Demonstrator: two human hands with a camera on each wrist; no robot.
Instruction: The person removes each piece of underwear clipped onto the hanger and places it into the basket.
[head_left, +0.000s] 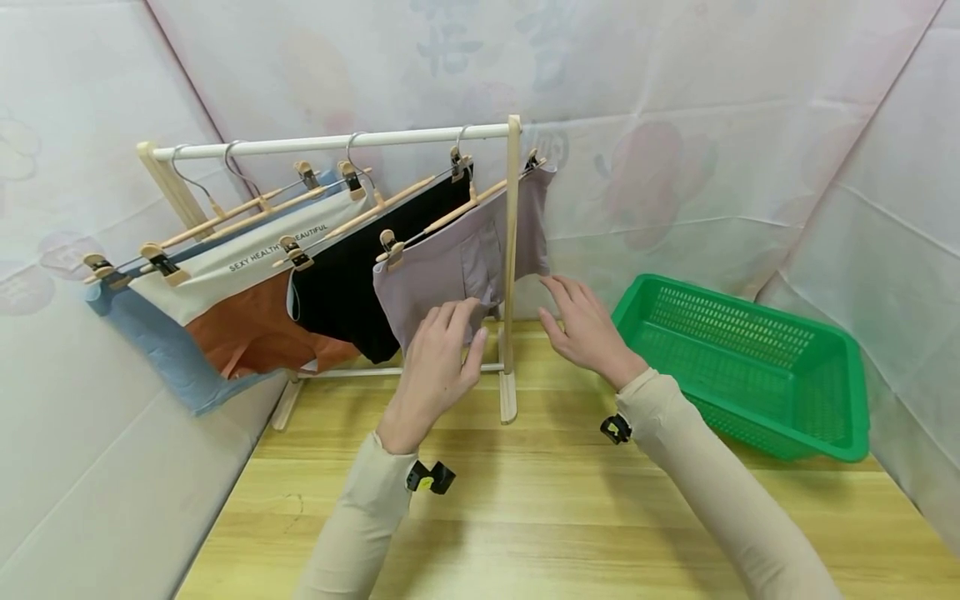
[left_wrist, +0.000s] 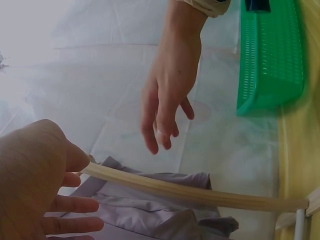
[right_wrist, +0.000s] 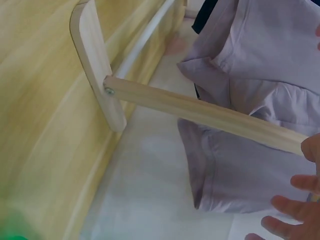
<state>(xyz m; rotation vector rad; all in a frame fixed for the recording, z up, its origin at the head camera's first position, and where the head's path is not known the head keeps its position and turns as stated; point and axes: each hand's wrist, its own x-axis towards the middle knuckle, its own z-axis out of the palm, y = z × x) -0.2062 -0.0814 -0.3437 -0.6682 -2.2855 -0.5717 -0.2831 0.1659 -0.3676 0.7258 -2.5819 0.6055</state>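
Note:
Lilac underwear (head_left: pixel 431 275) hangs by two clips from a wooden hanger (head_left: pixel 472 204) at the right end of a small rack (head_left: pixel 512 250). My left hand (head_left: pixel 438 358) is in front of its lower left part, fingers loosely bent and holding nothing; whether they touch the cloth I cannot tell. To the right of the rack's post, my right hand (head_left: pixel 588 329) hovers near the garment's lower right corner, empty. The left wrist view shows the right hand (left_wrist: pixel 172 85) apart from the cloth. Spread fingers (right_wrist: pixel 290 205) show at the right wrist view's edge.
Left of the lilac piece hang black underwear (head_left: pixel 341 304), a white-and-orange pair (head_left: pixel 247 321) and a blue one (head_left: pixel 153 346). A green plastic basket (head_left: pixel 858 400) stands on the wooden table (head_left: pixel 525 517) at right. Printed cloth walls (head_left: pixel 712 150) enclose the back and sides.

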